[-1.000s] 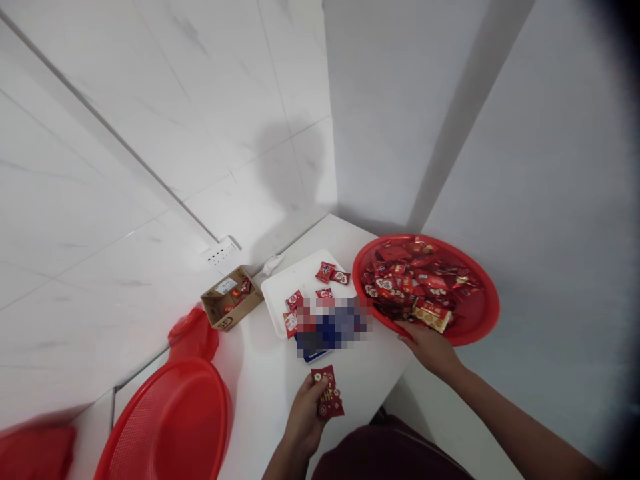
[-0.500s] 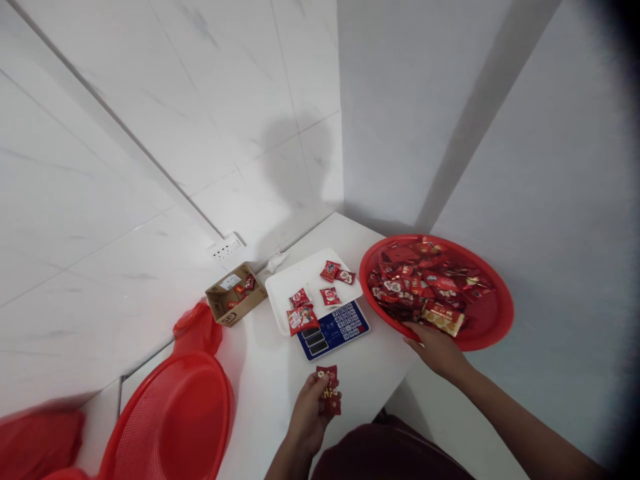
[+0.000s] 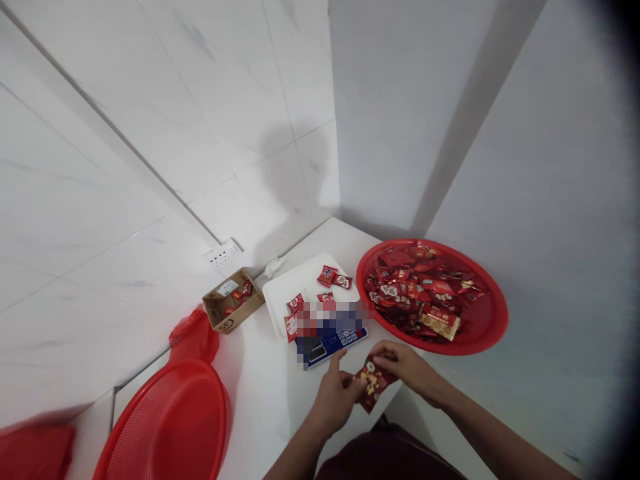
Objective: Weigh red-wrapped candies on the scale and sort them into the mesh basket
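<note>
Head view: white table (image 3: pixel 270 393), tiled walls (image 3: pixel 150 133).

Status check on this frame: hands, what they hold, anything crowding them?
Left hand and right hand both pinch one red packet. Held above the white table edge. Scale and red basin of sweets close ahead, not touching.

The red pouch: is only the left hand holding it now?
No, the red pouch is held by both the left hand and the right hand, above the white table's edge.
</note>
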{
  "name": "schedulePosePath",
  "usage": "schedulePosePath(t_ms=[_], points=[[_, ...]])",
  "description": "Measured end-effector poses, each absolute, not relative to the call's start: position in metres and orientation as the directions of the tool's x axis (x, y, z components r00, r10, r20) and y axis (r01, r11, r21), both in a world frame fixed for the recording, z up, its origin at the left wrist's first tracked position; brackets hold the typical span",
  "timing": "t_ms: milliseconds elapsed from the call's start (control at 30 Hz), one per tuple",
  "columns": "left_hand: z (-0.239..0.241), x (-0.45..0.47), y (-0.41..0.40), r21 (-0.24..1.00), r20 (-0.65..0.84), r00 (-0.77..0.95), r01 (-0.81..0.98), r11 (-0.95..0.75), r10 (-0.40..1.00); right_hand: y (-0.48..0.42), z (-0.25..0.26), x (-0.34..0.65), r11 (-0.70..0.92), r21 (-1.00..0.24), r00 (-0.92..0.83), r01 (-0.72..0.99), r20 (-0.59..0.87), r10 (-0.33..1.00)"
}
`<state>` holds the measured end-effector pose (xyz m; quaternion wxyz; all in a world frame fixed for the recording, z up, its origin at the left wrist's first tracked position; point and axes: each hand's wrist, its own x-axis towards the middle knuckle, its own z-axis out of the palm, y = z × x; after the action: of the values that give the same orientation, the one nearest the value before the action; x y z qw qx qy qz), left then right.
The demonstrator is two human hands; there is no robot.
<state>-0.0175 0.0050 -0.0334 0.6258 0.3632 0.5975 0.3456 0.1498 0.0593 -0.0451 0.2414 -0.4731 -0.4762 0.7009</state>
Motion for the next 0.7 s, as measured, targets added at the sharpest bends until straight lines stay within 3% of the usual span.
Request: schedulePosePath(t_ms=[167,267,367,467,567,700], points=[[-0.036,-0.052,0.044,0.846,-0.248,-0.132,0.454,0.281,0.960,0.093,-0.069,0.208,-0.367,-0.929,0.047,0.052,-0.365,0.930],[-0.035,-0.079,0.075,0.782,-0.120,-0.189,0.587,0.210,0.975,0.102,-0.088,0.233,-0.243,-0.918,0.283,0.313,-0.154,0.947],[-0.036,-0.100,0.106,0.708,-0.059,-0.188,0.684,0.174,0.980,0.097,-0.108,0.236,-0.092,-0.754,0.165,0.650,0.022,0.986],[-0.042,-0.114,0.132,0.638,-0.054,-0.173,0.752,0.167,0.983,0.086,-0.123,0.225,0.037,-0.519,-0.023,0.854,0.033,0.999],[-0.049,-0.123,0.151,0.589,-0.086,-0.165,0.787,0.184,0.983,0.078,-0.128,0.215,0.074,-0.340,-0.082,0.937,-0.009,0.997],[-0.051,-0.132,0.164,0.572,-0.097,-0.207,0.789,0.225,0.974,0.077,-0.124,0.214,0.067,-0.300,-0.084,0.952,-0.046,0.995]])
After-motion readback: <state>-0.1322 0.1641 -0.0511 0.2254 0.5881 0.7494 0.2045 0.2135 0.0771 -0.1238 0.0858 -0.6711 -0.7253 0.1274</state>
